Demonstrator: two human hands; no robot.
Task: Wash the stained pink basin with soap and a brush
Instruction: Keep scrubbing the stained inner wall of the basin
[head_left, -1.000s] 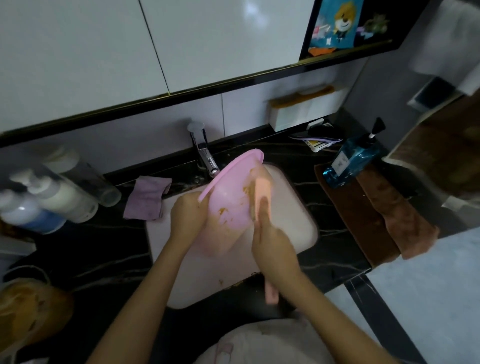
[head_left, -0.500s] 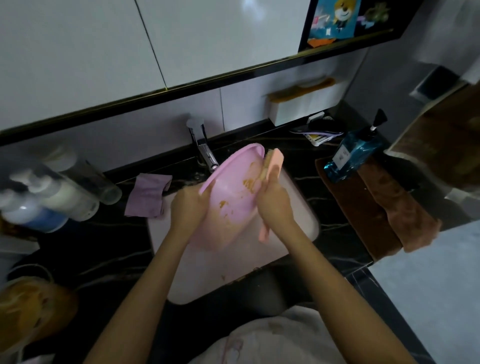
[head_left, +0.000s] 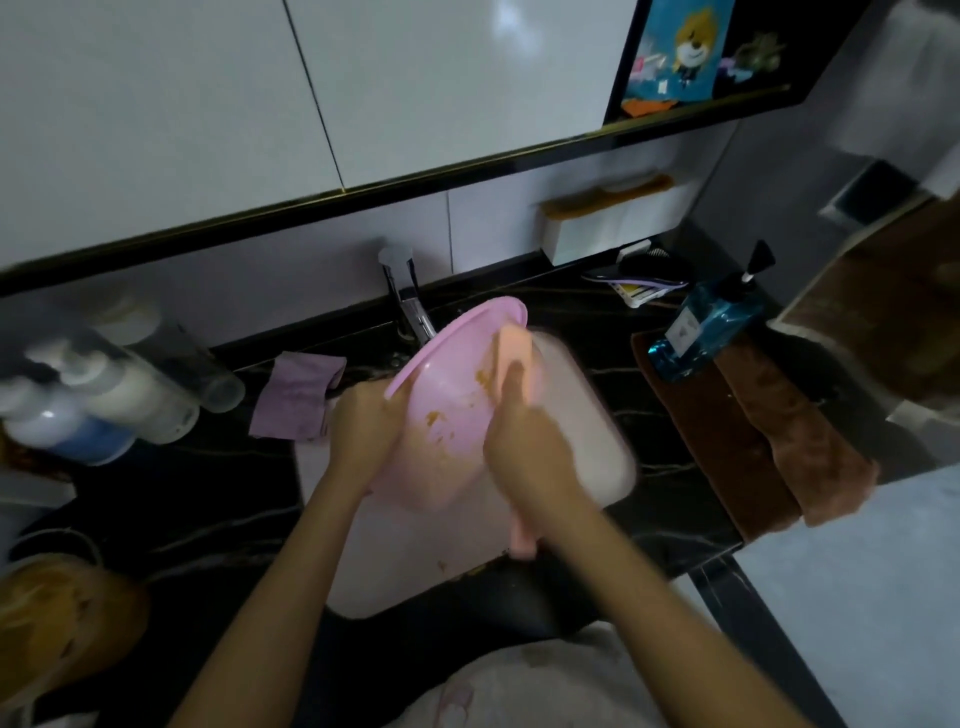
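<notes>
Over the last second the brush (head_left: 514, 349) had climbed the inner wall of the pink basin (head_left: 441, 415) to the rim and then slid back a little, leaving the right hand (head_left: 524, 441) lower than half a second before. This looked like one scrubbing stroke among several. The basin had barely shifted: it stood tilted on edge over the white sink (head_left: 592, 431), just below the faucet (head_left: 410, 306), its open side toward the person. The left hand (head_left: 363, 421) gripped its near rim with curled fingers, and the right hand was closed round the brush handle. Orange-brown smears remained on the basin's wall and floor, so the washing seemed far from done. No suds or water could be made out inside it. The sink held only a few orange flecks near its front edge. A blue pump bottle (head_left: 706, 332), holding blue liquid, lay tilted on a brown towel (head_left: 727, 441)
</notes>
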